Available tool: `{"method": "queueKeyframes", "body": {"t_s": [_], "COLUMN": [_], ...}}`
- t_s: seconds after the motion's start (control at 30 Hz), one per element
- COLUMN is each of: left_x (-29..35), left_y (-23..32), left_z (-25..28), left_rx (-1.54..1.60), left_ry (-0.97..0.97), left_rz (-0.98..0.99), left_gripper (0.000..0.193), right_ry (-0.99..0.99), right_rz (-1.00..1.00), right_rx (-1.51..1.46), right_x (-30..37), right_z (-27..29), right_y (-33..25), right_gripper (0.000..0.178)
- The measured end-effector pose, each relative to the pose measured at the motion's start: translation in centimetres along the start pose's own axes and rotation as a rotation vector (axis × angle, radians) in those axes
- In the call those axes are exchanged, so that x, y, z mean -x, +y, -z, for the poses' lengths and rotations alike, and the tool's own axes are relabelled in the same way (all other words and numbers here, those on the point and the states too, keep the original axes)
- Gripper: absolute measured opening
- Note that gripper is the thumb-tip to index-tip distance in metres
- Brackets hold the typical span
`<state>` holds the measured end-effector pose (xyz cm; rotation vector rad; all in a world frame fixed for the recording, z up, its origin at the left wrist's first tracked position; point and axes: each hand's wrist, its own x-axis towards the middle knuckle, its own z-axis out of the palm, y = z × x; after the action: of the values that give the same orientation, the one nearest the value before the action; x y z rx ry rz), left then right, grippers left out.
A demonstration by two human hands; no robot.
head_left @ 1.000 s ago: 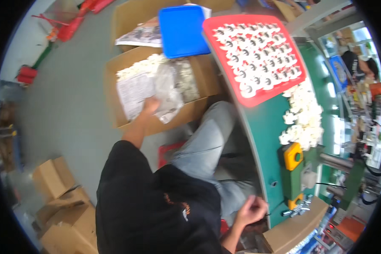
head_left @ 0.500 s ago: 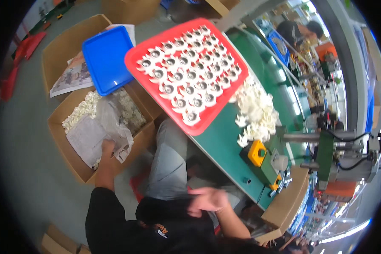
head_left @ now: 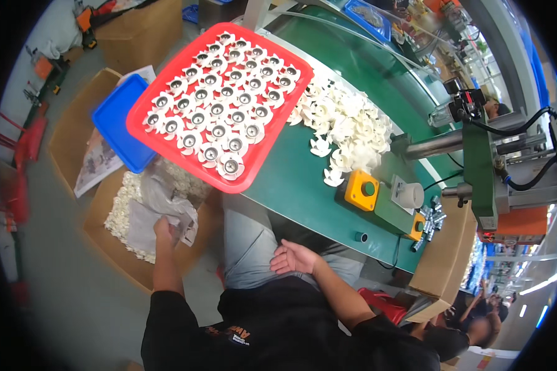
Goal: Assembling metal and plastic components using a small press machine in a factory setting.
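My left hand [head_left: 163,230] reaches down into an open cardboard box [head_left: 99,232] on the floor at my left. It is closed on a crumpled clear plastic bag [head_left: 158,201] that lies over a heap of small white plastic parts [head_left: 122,204]. My right hand [head_left: 294,257] rests on my thigh with the fingers loosely spread and nothing in it. Just above, a red tray [head_left: 136,127] sits on the corner of the green table [head_left: 291,179], filled with rows of white fan-shaped parts with metal centres [head_left: 220,111].
A loose pile of white fan parts [head_left: 346,130] lies on the table beside the tray. A yellow push-button box [head_left: 360,191] and a green press machine [head_left: 481,167] stand to the right. A blue tray [head_left: 119,127] lies on another carton. Another person [head_left: 470,334] sits at lower right.
The view has swung, bringing the table and tray closer. My left hand stays in the box on the bag. My right hand has come from the table edge down onto my thigh.
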<state>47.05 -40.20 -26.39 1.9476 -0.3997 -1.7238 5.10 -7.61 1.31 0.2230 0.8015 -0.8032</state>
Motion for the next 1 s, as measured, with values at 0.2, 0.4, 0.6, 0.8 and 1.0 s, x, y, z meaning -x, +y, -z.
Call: {"method": "queueKeyframes", "body": {"t_s": [0.2, 0.4, 0.6, 0.8, 1.0], "left_x": [21.0, 46.9, 53.4, 48.2, 45.5], "left_y": [13.0, 27.5, 35.1, 37.0, 33.6], "left_z": [1.3, -3.5, -21.2, -38.6, -40.6], "left_rx": [0.045, 0.104, -0.553, -0.754, -0.926], "left_ry": [0.159, -0.111, -0.352, -0.544, -0.232], "left_rz": [-0.419, -1.041, -1.448, -0.968, -1.373], "left_gripper": [0.022, 0.011, 0.023, 0.039, 0.048], "right_ry": [-0.091, -0.235, -0.181, -0.124, -0.078], "right_rz": [-0.022, -0.083, 0.025, 0.171, 0.258], "right_rx": [0.024, 0.034, 0.180, 0.256, 0.255], "right_x": [-0.5, -1.3, -0.2, 1.4, 2.6], "right_z": [2.2, 2.9, 1.6, 1.1, 2.6], "right_y": [-0.3, -1.2, -0.4, 0.7, 0.9], "right_gripper": [0.054, 0.051, 0.044, 0.040, 0.040]}}
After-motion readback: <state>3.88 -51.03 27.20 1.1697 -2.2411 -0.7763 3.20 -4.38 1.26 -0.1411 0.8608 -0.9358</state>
